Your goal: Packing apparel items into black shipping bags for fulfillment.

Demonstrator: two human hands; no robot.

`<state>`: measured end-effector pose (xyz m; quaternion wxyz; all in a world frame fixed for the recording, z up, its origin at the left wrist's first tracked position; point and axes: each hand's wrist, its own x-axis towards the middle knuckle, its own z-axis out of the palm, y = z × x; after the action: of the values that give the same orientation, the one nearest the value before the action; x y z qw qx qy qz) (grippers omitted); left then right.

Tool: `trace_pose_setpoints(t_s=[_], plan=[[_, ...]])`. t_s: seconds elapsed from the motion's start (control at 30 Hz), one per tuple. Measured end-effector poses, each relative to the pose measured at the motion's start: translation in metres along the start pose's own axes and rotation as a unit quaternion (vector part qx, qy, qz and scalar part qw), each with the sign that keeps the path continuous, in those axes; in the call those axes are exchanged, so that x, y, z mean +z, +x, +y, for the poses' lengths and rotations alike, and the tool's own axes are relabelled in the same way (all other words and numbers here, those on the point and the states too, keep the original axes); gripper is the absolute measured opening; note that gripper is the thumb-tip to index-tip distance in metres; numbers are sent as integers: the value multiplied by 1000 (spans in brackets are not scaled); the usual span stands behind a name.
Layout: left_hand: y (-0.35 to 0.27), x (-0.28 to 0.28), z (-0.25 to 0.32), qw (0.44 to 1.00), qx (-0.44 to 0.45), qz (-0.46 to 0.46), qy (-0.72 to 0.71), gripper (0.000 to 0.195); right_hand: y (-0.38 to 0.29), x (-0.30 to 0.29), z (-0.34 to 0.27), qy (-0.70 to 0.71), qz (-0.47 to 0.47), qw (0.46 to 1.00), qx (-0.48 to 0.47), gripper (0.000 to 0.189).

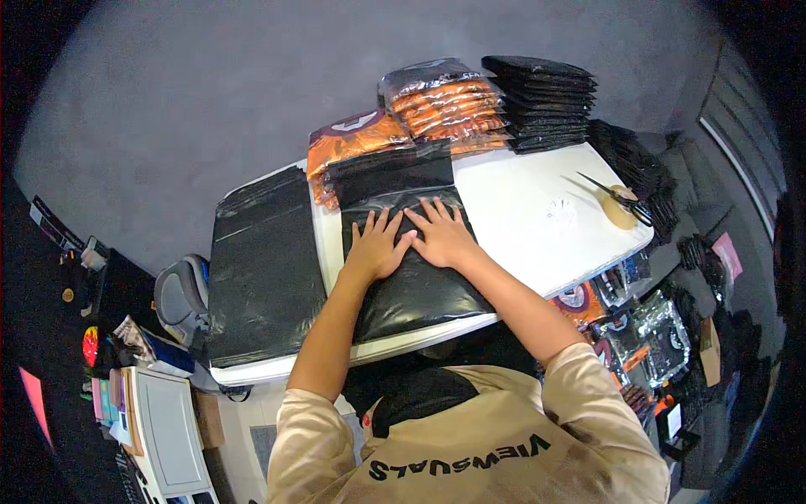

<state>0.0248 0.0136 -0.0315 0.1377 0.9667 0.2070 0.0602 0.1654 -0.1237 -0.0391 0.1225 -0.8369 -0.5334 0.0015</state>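
Observation:
A black plastic mailing bag lies flat on the white table, its upper end reaching towards the clear-bagged orange garments. My left hand rests palm down on it, fingers spread. Beside it, my right hand presses on the same bag, also with fingers apart. The two thumbs meet or nearly meet. Neither hand grips anything. Whether something is inside the bag cannot be seen. A pile of flat black plastic bags lies to the left of my hands.
Orange garments in clear bags are stacked at the far edge, beside a stack of black packages. Black-handled scissors lie over a roll of tape at the right. More bagged garments lie beyond the table's right side. A grey chair stands left.

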Motion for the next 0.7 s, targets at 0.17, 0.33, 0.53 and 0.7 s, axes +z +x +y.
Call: trace_pose_setpoints(t_s=[0.17, 0.33, 0.53, 0.7], plan=[[4, -3, -18, 998, -59, 2, 30, 80, 0, -11, 1, 0, -59, 997, 48, 79], [-4, -11, -25, 997, -68, 7, 41, 71, -17, -15, 0, -38, -7, 998, 44, 74], [-48, -44, 22, 998, 53, 3, -19, 72, -72, -38, -23, 35, 12, 999, -26, 69], [-90, -7, 36, 997, 71, 32, 13, 87, -92, -13, -34, 20, 32, 999, -39, 71]])
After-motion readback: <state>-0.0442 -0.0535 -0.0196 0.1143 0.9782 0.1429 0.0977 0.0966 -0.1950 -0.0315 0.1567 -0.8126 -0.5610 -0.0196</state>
